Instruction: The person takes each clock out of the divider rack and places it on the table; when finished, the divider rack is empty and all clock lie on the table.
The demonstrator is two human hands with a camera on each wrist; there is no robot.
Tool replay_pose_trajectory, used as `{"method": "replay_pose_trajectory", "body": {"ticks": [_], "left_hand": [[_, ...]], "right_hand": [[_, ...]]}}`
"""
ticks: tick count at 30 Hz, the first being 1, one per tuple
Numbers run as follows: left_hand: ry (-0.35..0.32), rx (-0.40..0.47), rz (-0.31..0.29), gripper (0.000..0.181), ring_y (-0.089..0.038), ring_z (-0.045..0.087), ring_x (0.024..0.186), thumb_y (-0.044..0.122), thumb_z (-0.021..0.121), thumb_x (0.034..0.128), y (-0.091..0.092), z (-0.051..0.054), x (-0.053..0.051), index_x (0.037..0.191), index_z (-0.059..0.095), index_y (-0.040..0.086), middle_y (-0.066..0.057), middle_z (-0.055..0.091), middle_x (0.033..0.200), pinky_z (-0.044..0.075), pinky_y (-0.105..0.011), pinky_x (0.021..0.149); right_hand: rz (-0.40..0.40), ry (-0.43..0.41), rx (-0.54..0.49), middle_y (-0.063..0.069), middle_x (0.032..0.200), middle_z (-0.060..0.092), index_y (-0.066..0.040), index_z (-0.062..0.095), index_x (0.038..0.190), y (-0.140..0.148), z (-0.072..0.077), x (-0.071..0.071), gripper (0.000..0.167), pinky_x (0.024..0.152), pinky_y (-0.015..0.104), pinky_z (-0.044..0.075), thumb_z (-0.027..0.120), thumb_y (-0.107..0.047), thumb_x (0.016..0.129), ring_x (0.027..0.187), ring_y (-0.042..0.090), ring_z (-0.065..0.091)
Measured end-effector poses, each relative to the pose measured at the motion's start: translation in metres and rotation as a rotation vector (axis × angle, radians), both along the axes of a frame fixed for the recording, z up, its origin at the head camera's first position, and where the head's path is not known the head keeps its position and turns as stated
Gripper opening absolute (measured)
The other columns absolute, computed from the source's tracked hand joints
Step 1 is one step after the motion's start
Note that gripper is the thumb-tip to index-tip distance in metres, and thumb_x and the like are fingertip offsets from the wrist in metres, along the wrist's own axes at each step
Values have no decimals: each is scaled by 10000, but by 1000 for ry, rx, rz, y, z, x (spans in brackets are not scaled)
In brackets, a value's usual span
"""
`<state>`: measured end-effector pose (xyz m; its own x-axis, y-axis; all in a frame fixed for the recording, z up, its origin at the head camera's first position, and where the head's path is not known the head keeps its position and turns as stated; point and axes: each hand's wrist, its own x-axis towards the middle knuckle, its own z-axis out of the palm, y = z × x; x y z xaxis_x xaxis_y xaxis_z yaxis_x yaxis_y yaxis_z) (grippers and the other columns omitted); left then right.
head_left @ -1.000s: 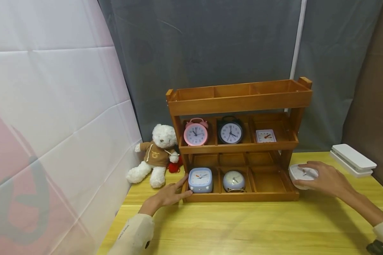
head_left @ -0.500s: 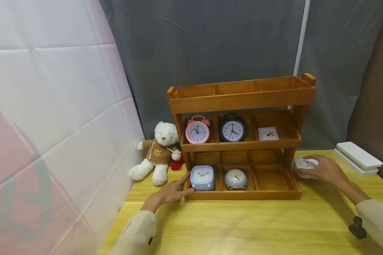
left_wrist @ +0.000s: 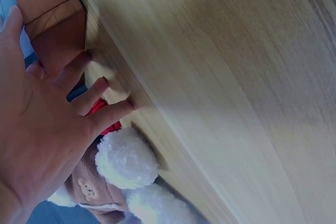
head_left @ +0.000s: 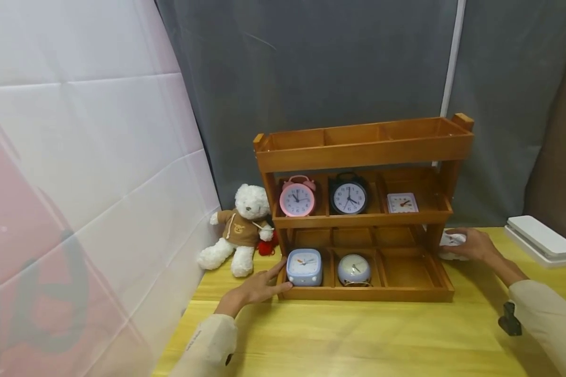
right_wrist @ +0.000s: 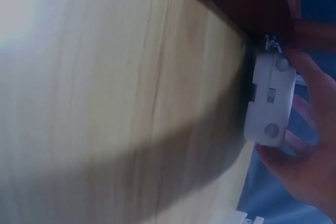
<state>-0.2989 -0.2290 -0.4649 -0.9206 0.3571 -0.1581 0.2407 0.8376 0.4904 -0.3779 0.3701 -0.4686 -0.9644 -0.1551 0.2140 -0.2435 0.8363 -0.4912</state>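
Observation:
My left hand (head_left: 257,287) rests with spread, straight fingers on the lower left corner of the wooden shelf (head_left: 365,294), beside a light blue square clock (head_left: 304,268). In the left wrist view the left hand (left_wrist: 52,124) touches the shelf's side (left_wrist: 60,40). On the right, my right hand (head_left: 476,246) grips a white clock (head_left: 453,240) against the shelf's right side. The right wrist view shows the white clock (right_wrist: 273,98) edge-on, its underside with round feet facing the camera, between the thumb and fingers of the right hand (right_wrist: 310,145).
A round clock (head_left: 354,269) sits in the lower middle compartment. On the tier above stand a pink clock (head_left: 297,199), a black clock (head_left: 349,198) and a small white square clock (head_left: 402,203). A teddy bear (head_left: 242,229) sits at left; a white flat object (head_left: 542,238) lies at right.
My right hand has moved the white clock farther back along the shelf's right side, so the shelf's end now partly hides it. The left hand stays at the shelf's left corner.

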Motion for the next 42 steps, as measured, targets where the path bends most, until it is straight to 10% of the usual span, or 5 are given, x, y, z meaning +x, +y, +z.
{"method": "replay_pose_trajectory", "body": {"ticks": [13,22,31,39,42], "left_hand": [[6,-7,0,833,-458,416,1449,690,537,984,1,0,1,1671,217,345,-215,476,1561,347,-596,1172],[12,28,-37,883,-496,440,1414,751,520,955,-4,-7,-1,1674,211,342,-277,462,1550,357,-636,1145],[10,41,-46,884,-508,443,1407,749,526,954,-4,-4,-3,1673,212,343,-286,449,1555,351,-650,1142],[35,40,-71,884,-508,478,1379,765,492,959,-11,-17,-11,1676,196,342,-295,480,1527,392,-630,1117],[-1,55,-41,883,-485,454,1411,710,550,967,-3,-1,-2,1676,225,296,-257,455,1562,363,-627,1146]], "right_hand": [[65,60,11,445,1351,521,125,608,1313,4,-13,-3,605,946,727,444,809,-273,904,1209,637,515],[83,101,-28,433,1366,525,101,596,1349,-2,2,24,638,934,742,437,805,-320,918,1213,636,514],[135,297,9,340,1155,694,39,713,1226,-13,18,59,482,694,522,529,864,-218,847,792,331,645],[168,229,-19,368,1279,635,37,683,1297,-32,28,83,531,821,686,533,837,-271,893,1043,569,657],[172,216,-20,367,1306,622,28,673,1322,-39,33,88,553,830,684,533,833,-291,899,1058,581,650]]}}
